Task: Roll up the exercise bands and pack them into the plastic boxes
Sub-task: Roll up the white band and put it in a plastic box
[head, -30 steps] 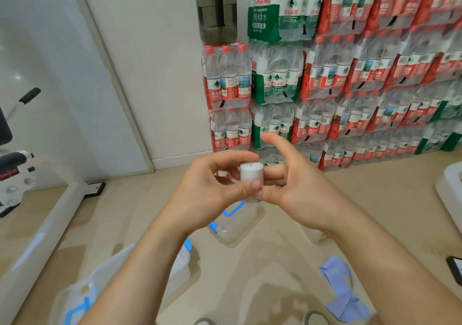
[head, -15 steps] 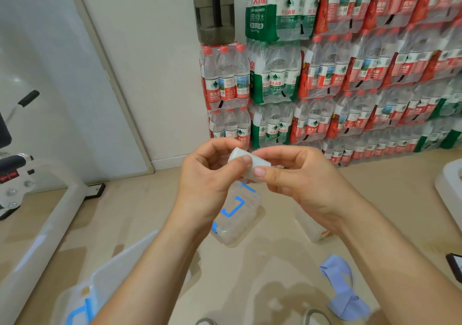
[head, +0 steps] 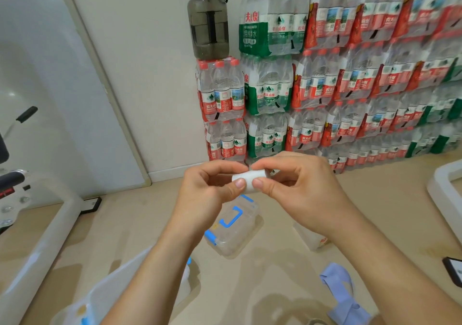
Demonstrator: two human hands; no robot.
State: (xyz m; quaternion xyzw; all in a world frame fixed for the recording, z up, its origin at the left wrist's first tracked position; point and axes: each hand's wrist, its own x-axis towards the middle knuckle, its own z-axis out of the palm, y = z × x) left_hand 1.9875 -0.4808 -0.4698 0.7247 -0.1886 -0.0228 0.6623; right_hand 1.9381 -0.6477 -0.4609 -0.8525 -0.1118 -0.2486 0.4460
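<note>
Both hands pinch the white band (head: 247,176) between thumbs and fingertips, left hand (head: 207,189) and right hand (head: 295,187) at either end, in mid-air. It forms a tight, smooth cylinder: rolling looks complete, packing is pending. Directly below, on the floor, lies a clear rigid plastic box (head: 232,227) with blue latches. Near right, a limp blue band (head: 342,292) lies unrolled.
</note>
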